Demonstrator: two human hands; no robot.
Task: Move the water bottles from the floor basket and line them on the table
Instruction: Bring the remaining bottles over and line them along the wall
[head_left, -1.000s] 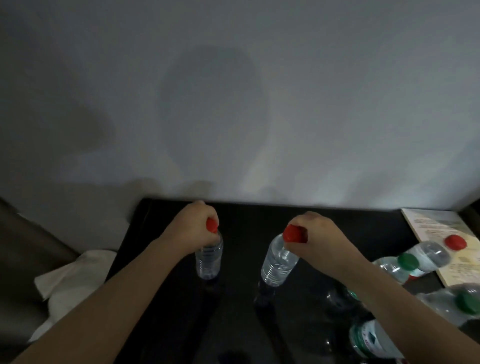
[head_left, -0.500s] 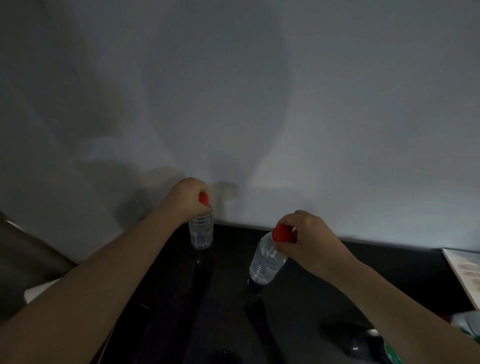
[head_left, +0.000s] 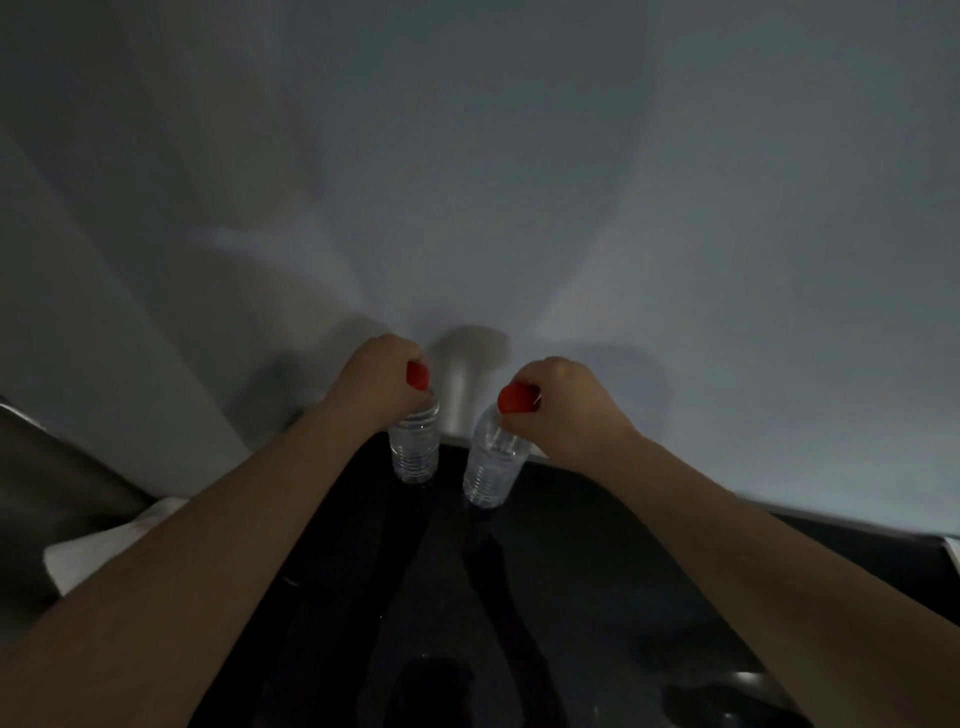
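Observation:
Two clear water bottles with red caps are at the far edge of the glossy black table (head_left: 597, 571), close to the wall. My left hand (head_left: 382, 382) grips the left bottle (head_left: 414, 449) by its cap and neck; that bottle is upright. My right hand (head_left: 561, 410) grips the cap of the right bottle (head_left: 491, 467), which tilts with its base toward me. The two bottles are a short gap apart. Whether their bases touch the table I cannot tell. The floor basket is out of view.
A grey wall (head_left: 519, 182) rises right behind the table. White cloth (head_left: 98, 551) lies off the table's left side, beside a dark brown surface (head_left: 57, 467). A dark rounded object (head_left: 727, 701) sits at the table's near right. A white corner (head_left: 953, 553) shows at the right edge.
Both hands carried their bottles farther toward the wall and closer together. The view tilted upward, so the bottles and paper on the right dropped out of sight.

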